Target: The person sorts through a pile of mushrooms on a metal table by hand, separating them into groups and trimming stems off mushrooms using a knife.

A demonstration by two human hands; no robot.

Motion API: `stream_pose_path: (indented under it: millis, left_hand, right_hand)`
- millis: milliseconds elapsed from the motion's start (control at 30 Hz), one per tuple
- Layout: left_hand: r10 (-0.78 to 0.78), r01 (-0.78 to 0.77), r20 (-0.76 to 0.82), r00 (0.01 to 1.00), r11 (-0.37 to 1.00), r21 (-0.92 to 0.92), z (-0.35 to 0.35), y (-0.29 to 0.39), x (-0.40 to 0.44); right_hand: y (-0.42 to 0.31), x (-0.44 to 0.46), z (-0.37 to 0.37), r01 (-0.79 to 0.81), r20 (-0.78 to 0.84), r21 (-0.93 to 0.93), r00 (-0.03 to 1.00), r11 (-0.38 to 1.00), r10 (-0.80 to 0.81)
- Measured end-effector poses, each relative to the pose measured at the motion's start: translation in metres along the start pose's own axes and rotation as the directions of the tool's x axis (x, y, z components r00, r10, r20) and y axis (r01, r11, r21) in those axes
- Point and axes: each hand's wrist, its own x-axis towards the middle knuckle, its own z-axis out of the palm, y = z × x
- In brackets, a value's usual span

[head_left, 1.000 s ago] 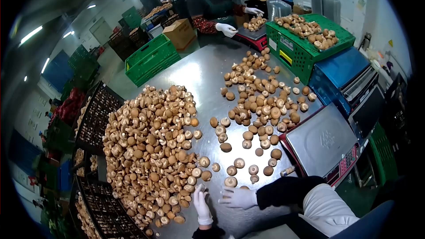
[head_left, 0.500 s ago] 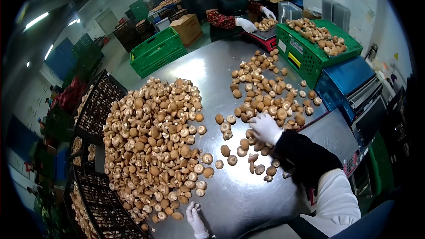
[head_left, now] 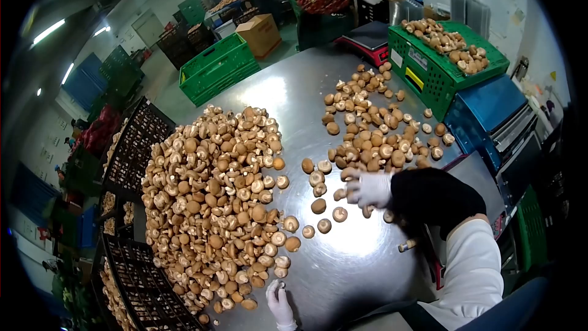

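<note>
1. Where the mushroom pile (head_left: pixel 214 208) covers the table's (head_left: pixel 300 98) left side, we judge its pieces light, springy and easily bruised.
2. Beside its near right edge, our left hand (head_left: pixel 280 308) looks empty, fingers parted.
3. Farther right, our right hand (head_left: pixel 371 190) bends over scattered mushrooms (head_left: pixel 367 141); we cannot tell whether it grips any. Caps suit a gentle pinch.

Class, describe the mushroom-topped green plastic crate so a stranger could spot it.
At the far right edge of the shiny metal table, beside the flat red-sided scale, stands a green plastic crate with a yellow patch. Unlike the open green crate to its left, it bears brown mushrooms on top.
</note>
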Motion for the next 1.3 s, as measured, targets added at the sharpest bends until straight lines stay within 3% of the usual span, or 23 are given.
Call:
stream_pose_path:
  millis: [33,167,233,267,300,367,433,467,500,533,567,600,633,733,800,833,867,933,1000,1033,1100,1133,1300]
  left_hand:
    - [-0.022,0.022,-0.007,1.0,1.0,-0.009,-0.001,0.001,0.001]
    - [-0.022,0.021,-0.021,1.0,1.0,-0.016,-0.005,0.001,-0.002]
    - [-0.021,0.021,-0.025,0.999,0.999,-0.029,-0.008,0.003,-0.002]
    - [0.039,-0.036,-0.037,0.999,0.997,0.069,-0.009,0.005,-0.003]
    - [0.038,-0.035,-0.038,0.999,0.997,0.07,-0.012,0.005,-0.005]
    - [-0.027,0.024,-0.085,0.996,0.999,-0.044,-0.016,0.003,-0.006]
    - [-0.044,0.043,-0.087,0.995,0.999,-0.02,-0.016,-0.002,0.0]
    - [0.005,0.0,-0.065,0.998,0.997,0.073,-0.023,-0.02,0.008]
    - [0.052,-0.046,-0.036,0.998,0.985,0.165,-0.025,-0.031,0.014]
    - [0.058,-0.053,-0.043,0.997,0.994,0.099,-0.014,-0.021,0.017]
    - [0.062,-0.059,-0.028,0.998,0.994,0.096,-0.008,-0.017,0.021]
    - [0.061,-0.059,-0.011,0.998,0.99,0.125,-0.004,-0.014,0.026]
    - [0.062,-0.061,0.002,0.998,0.986,0.155,-0.002,-0.013,0.031]
    - [0.13,-0.125,-0.01,0.991,0.968,0.218,-0.003,-0.007,0.032]
    - [0.188,-0.177,-0.008,0.982,0.94,0.291,-0.008,0.006,0.025]
    - [0.218,-0.213,0.007,0.976,0.943,0.256,-0.016,0.004,0.026]
    - [0.219,-0.206,0.009,0.976,0.904,0.375,-0.018,0.03,0.02]
    - [0.213,-0.184,-0.005,0.977,0.856,0.483,-0.021,0.058,0.018]
    - [0.343,-0.258,-0.081,0.936,0.821,0.509,-0.031,0.045,0.035]
    - [0.402,-0.278,-0.13,0.907,0.8,0.532,-0.039,0.036,0.04]
    - [0.508,-0.293,-0.231,0.83,0.748,0.595,-0.058,0.029,0.032]
    - [0.451,-0.218,-0.249,0.857,0.755,0.619,-0.053,0.052,0.034]
    - [0.613,-0.349,-0.121,0.781,0.589,0.728,-0.039,0.067,0.106]
  right_hand:
    - [0.02,-0.009,0.009,-0.079,-0.132,-0.012,0.988,0.997,0.077]
    - [0.079,-0.021,0.019,-0.443,-0.004,-0.111,0.896,0.89,0.445]
    - [0.099,-0.016,0.022,-0.696,0.171,-0.318,0.626,0.644,0.761]
    - [0.101,-0.011,0.024,-0.849,0.056,-0.264,0.461,0.458,0.886]
    - [0.101,-0.012,0.027,-0.895,-0.113,-0.178,0.431,0.409,0.895]
    - [0.07,0.005,-0.046,-0.846,-0.031,0.022,0.532,0.533,0.846]
    - [0.031,0.034,-0.053,-0.637,-0.279,0.356,0.626,0.684,0.728]
    - [0.01,0.048,-0.056,-0.355,-0.502,0.457,0.653,0.815,0.567]
    - [-0.014,0.067,-0.054,-0.326,-0.23,0.577,0.815,0.749,0.532]
    - [-0.028,0.082,-0.033,-0.051,-0.432,0.457,0.86,0.888,0.271]
    - [-0.041,0.097,-0.014,0.215,-0.585,0.268,0.811,0.939,-0.019]
    - [-0.046,0.109,-0.003,0.26,-0.543,0.182,0.83,0.948,-0.124]
    - [-0.041,0.118,0.012,0.23,-0.542,0.097,0.828,0.968,-0.143]
    - [-0.002,0.132,0.042,0.012,-0.6,0.201,0.792,0.979,0.114]
    - [0.028,0.113,0.016,-0.193,-0.427,0.069,0.881,0.979,0.203]
    - [0.041,0.106,0.022,-0.196,-0.613,0.191,0.742,0.962,0.273]
    - [0.048,0.09,-0.006,-0.379,-0.451,0.133,0.8,0.916,0.396]
    - [0.086,0.068,0.007,-0.609,-0.448,0.21,0.636,0.765,0.629]
    - [0.102,0.054,0.002,-0.897,-0.225,0.076,0.41,0.435,0.884]
    - [0.105,0.049,-0.002,-0.912,-0.171,0.034,0.398,0.409,0.901]
    - [0.099,0.061,-0.007,-0.825,-0.399,0.282,0.362,0.489,0.842]
    - [0.091,0.078,-0.016,-0.75,-0.455,0.328,0.408,0.575,0.792]
    - [0.023,0.183,-0.049,-0.3,-0.585,0.485,0.587,0.821,0.56]
